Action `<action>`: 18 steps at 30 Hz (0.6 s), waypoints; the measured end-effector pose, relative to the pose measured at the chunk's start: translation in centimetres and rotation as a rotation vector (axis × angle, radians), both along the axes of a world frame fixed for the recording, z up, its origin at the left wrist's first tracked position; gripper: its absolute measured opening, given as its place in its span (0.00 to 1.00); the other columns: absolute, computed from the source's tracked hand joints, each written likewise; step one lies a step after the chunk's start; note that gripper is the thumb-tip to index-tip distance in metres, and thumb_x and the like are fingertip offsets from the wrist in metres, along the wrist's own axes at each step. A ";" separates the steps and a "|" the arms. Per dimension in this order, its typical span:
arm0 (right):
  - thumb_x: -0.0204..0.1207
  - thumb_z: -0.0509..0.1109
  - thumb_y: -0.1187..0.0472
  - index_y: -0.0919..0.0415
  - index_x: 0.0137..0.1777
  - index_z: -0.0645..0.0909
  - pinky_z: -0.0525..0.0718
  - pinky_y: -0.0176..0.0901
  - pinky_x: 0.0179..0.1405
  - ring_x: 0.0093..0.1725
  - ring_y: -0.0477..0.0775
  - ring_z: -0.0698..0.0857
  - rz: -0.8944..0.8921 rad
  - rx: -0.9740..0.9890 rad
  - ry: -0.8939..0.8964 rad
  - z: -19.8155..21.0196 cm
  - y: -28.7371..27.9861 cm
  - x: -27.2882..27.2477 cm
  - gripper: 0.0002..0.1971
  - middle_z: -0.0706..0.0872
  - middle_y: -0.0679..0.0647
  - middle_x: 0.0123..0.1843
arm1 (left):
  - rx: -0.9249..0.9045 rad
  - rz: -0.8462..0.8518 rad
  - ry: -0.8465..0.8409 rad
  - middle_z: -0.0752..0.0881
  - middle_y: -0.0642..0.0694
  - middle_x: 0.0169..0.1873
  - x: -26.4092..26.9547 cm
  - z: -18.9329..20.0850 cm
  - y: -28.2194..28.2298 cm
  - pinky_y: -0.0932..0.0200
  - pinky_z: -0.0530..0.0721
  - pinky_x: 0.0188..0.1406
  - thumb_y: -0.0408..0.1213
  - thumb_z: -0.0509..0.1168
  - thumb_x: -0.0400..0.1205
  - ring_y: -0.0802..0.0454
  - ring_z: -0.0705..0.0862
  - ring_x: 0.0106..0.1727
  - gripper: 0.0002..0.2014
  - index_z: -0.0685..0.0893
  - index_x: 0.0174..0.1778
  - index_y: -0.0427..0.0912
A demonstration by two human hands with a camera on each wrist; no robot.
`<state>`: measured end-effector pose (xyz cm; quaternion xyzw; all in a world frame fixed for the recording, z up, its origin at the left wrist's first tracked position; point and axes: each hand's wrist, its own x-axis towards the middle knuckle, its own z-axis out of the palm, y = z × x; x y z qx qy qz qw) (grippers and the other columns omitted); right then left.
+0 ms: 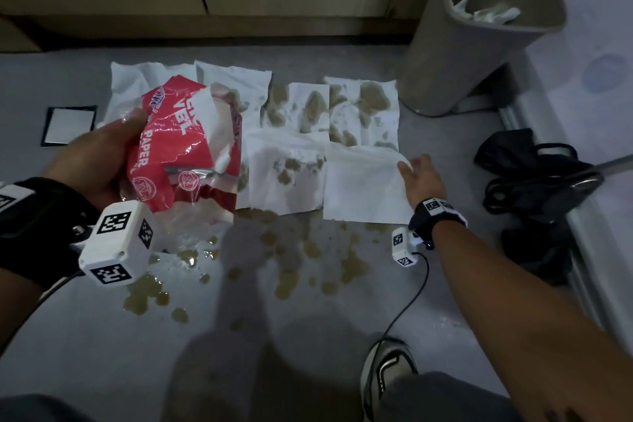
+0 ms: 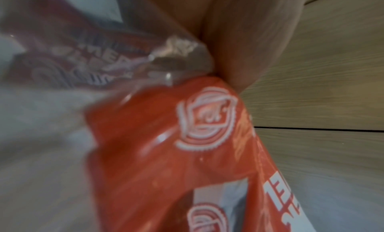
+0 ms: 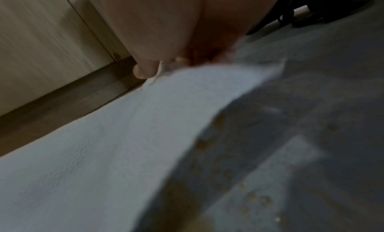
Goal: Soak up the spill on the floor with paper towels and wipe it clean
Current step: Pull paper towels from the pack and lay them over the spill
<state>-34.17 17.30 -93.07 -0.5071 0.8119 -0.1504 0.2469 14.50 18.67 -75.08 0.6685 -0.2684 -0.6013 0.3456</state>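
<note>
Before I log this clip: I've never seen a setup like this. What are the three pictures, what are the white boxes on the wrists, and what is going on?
No robot here: a person wears three cameras. The wide picture comes from the head; the other two come from the white marker-covered boxes strapped to each wrist, looking along the fingers. The left hand grips a red paper towel pack. The right hand touches the edge of a clean paper towel just laid on the grey floor. Other sheets already show brown stains, and brown spill remains uncovered nearer the person. A bin holding crumpled paper stands beyond the right hand.
</note>
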 end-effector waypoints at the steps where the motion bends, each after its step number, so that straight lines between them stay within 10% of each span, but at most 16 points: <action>1: 0.82 0.62 0.40 0.59 0.72 0.71 0.77 0.59 0.63 0.67 0.69 0.78 -0.014 -0.046 0.104 0.0 0.3 0.2 0.27 0.79 0.64 0.70 | 0.005 0.006 -0.001 0.90 0.45 0.39 -0.3 0.2 0.0 0.61 0.85 0.20 0.59 0.58 0.87 0.52 0.88 0.25 0.27 0.80 0.71 0.41; 5: 0.84 0.51 0.42 0.61 0.85 0.56 0.61 0.68 0.78 0.82 0.69 0.62 0.167 -0.150 0.493 -0.1 1.5 3.9 0.34 0.58 0.66 0.85 | 0.031 -0.008 0.004 0.87 0.49 0.24 -1.7 0.4 -0.3 0.69 0.74 0.09 0.55 0.54 0.89 0.56 0.81 0.14 0.19 0.79 0.60 0.43; 9: 0.86 0.43 0.42 0.57 0.87 0.41 0.45 0.69 0.82 0.86 0.65 0.42 0.545 -0.023 0.481 -2.5 3.0 9.3 0.34 0.39 0.61 0.88 | 0.022 -0.021 0.012 0.91 0.46 0.38 -1.6 0.2 -0.5 0.61 0.86 0.20 0.58 0.57 0.87 0.52 0.88 0.26 0.23 0.81 0.67 0.44; 14: 0.86 0.41 0.39 0.51 0.86 0.35 0.37 0.68 0.82 0.85 0.63 0.33 0.550 0.162 0.363 -4.8 3.8 10.9 0.34 0.30 0.57 0.86 | 0.039 -0.072 0.021 0.86 0.32 0.60 -0.4 0.0 -0.4 0.43 0.85 0.47 0.62 0.60 0.85 0.39 0.88 0.44 0.29 0.78 0.75 0.44; 18: 0.86 0.43 0.38 0.52 0.86 0.35 0.37 0.67 0.83 0.86 0.61 0.34 0.522 0.183 0.307 -3.4 3.2 10.9 0.35 0.30 0.56 0.86 | 0.024 -0.046 0.050 0.87 0.33 0.61 -0.2 0.6 -0.3 0.44 0.89 0.42 0.61 0.59 0.85 0.41 0.90 0.42 0.28 0.79 0.74 0.45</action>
